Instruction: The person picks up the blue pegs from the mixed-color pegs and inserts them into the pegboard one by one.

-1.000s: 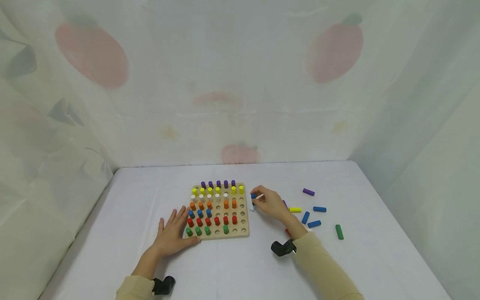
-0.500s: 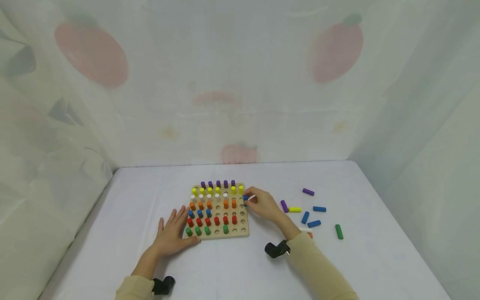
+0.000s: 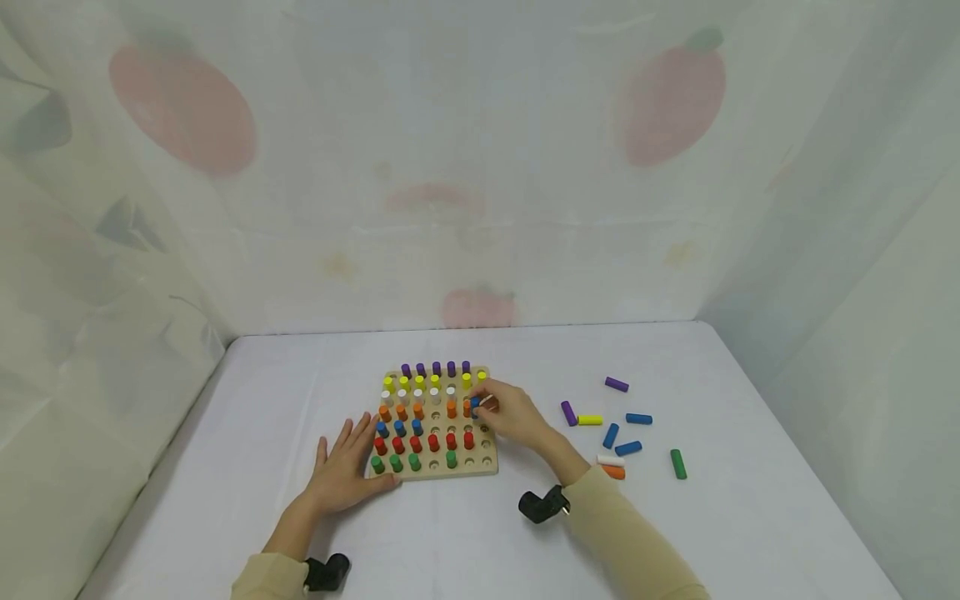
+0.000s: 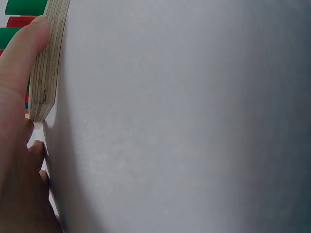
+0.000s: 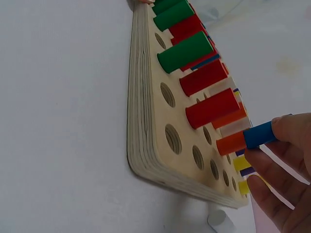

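White table, right hand pinching blue peg over wooden pegboard, left hand touching its eight o'clock corner, fingers apart

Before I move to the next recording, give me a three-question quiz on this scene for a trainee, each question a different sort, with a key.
1. Multiple choice: what colour is the peg pinched by the right hand?
A) green
B) blue
C) white
2. True or false: the left hand also pinches a peg.
3. Fill in: in the head view, the peg lying farthest right on the table is ____.

Key:
1. B: it is the blue peg.
2. False: its thumb is against the edge of the board.
3. Green: the loose green peg.
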A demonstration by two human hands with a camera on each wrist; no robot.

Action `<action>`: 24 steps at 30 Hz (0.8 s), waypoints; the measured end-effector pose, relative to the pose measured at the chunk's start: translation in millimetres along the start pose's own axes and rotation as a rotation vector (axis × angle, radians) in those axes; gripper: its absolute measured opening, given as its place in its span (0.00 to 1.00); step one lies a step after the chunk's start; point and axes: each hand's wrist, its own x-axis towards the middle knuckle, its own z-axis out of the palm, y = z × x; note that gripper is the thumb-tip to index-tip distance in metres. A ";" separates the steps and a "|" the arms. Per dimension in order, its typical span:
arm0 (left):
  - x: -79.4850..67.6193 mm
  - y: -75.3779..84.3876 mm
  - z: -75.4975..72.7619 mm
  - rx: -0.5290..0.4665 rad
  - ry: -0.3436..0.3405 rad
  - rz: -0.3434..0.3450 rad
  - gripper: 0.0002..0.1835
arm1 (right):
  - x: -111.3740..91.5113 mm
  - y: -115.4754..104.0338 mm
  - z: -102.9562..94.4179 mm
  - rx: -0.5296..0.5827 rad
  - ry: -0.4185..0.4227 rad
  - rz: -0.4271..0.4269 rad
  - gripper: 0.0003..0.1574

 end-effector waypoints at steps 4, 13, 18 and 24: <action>-0.4 0.0 0.4 -0.001 0.000 0.001 0.59 | 1.6 -2.7 4.3 0.000 -0.012 -0.002 0.12; -0.2 0.8 2.1 -0.003 0.004 0.001 0.58 | 3.2 -13.7 11.9 -0.021 -0.043 -0.018 0.15; -0.1 0.5 1.6 0.001 0.004 0.003 0.58 | 5.4 -18.7 18.5 -0.043 -0.041 -0.027 0.13; -0.5 -0.4 1.3 0.006 0.006 0.006 0.58 | 7.7 -22.5 25.5 -0.033 -0.068 -0.022 0.12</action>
